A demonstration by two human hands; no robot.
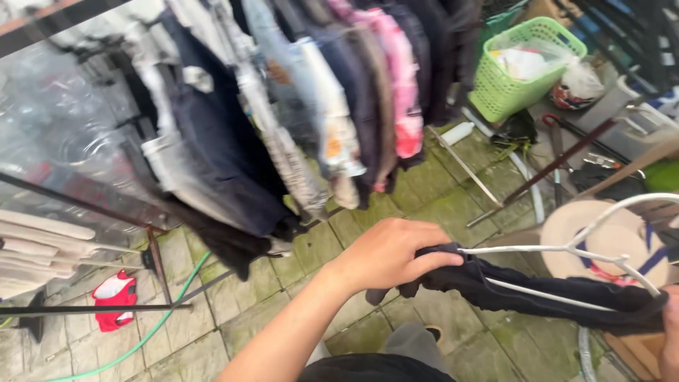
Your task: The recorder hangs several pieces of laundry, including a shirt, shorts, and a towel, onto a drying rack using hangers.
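My left hand (392, 253) grips one end of a dark garment (537, 293) that is draped over a white wire hanger (598, 244). At the frame's right edge my right hand (670, 332) holds the garment's other end; only a sliver of that hand shows. The garment stretches between both hands, just below a row of clothes (304, 106) hanging from a rack.
A green plastic basket (506, 88) with white bags sits on the paved ground at upper right. A straw hat (608, 244) lies behind the hanger. A red bag (115, 298), a green hose (152, 329) and metal rack legs (157, 262) are at lower left.
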